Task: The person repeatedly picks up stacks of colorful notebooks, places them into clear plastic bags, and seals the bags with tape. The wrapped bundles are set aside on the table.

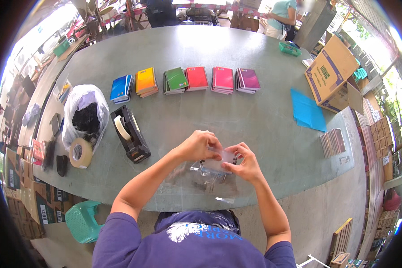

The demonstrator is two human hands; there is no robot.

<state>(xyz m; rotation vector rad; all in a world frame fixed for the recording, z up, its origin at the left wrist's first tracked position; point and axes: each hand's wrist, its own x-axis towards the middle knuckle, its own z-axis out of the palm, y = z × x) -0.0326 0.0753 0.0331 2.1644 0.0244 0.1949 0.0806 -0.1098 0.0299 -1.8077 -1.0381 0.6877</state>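
Close to the table's front edge, my left hand (204,145) and my right hand (244,162) are near each other, thumbs and fingers curled in a pinch. Between them is a thin, whitish, see-through piece with dark marks (227,158), which looks like the top of a clear plastic bag. More crumpled clear plastic (212,179) lies on the table just below my fingers. Beyond my hands stand small notebook stacks in a row: blue (121,88), yellow (145,81), green (176,79), red (196,78), pink (222,79) and purple (248,79).
Left of my arms are a black tape dispenser (135,143), a tape roll (81,152) and a plastic bag of black material (86,118). Rightward are blue sheets (308,112), a wrapped stack (332,143) and an open carton (328,73). A person (281,20) stands beyond the table.
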